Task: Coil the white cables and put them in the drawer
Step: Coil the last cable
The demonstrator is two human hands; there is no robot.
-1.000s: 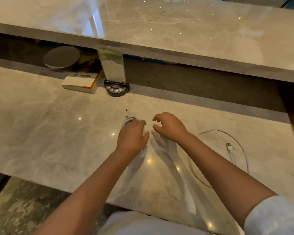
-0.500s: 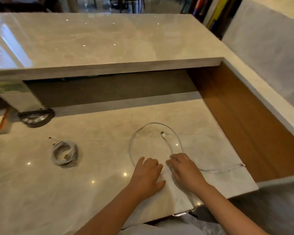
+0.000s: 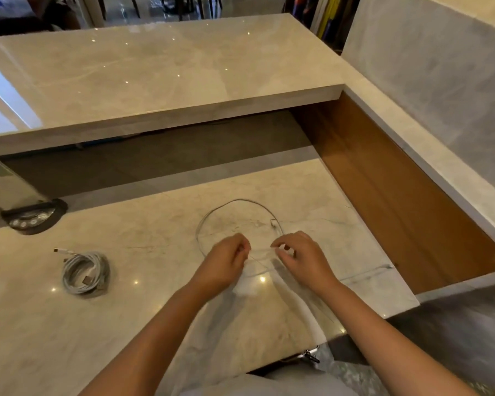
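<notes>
Both hands work the loose cable (image 3: 235, 204) on the counter (image 3: 155, 252). The left hand (image 3: 226, 264) pinches one strand and the right hand (image 3: 300, 255) pinches another beside it, likely setting up the first loop. The rest lies in a wide ring just beyond the fingers, one plug (image 3: 273, 223) inside it. Far left sits a coil (image 3: 85, 272), finished and parked out of the way. No drawer shows.

Marble counter (image 3: 155, 310) bears coiled cable (image 3: 85, 273), loose cable (image 3: 226, 208).
</notes>
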